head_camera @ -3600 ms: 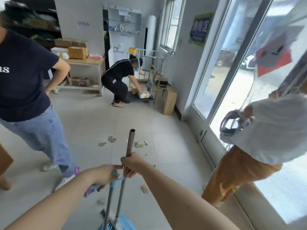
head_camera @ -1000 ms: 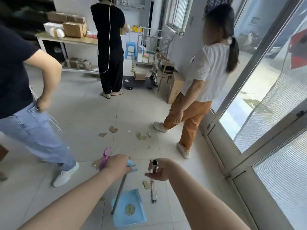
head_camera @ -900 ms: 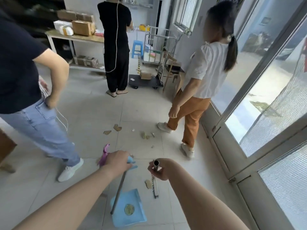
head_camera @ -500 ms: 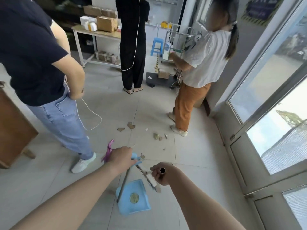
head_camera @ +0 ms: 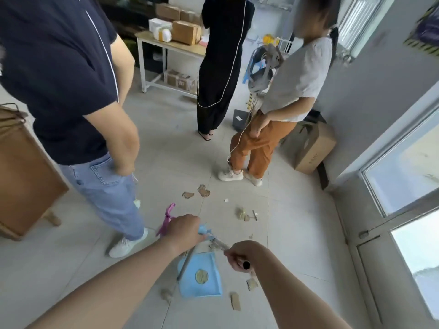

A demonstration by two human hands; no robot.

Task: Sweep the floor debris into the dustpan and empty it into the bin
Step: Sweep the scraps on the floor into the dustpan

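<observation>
A light blue dustpan (head_camera: 200, 279) rests flat on the grey tile floor below my hands, a round yellowish disc inside it. My left hand (head_camera: 184, 230) grips the top of the dustpan's long metal handle, which has a blue and pink grip. My right hand (head_camera: 242, 255) is closed around the end of the metal broom handle (head_camera: 219, 243); the broom head is mostly hidden. Brown cardboard scraps (head_camera: 203, 191) lie ahead on the tiles, more scraps (head_camera: 244, 214) sit to the right, and others (head_camera: 235, 301) lie close beside the dustpan.
A person in jeans (head_camera: 102, 186) stands close at the left. A person in orange trousers (head_camera: 259, 148) and one in black (head_camera: 221, 67) stand ahead. A cardboard box (head_camera: 311, 148) sits by the wall, a brown cabinet (head_camera: 21, 172) at far left, glass doors (head_camera: 403, 176) on the right.
My view has tilted down and moved nearer the people. The broom handle has swung lower and more level in my right hand. The dustpan stays on the floor.
</observation>
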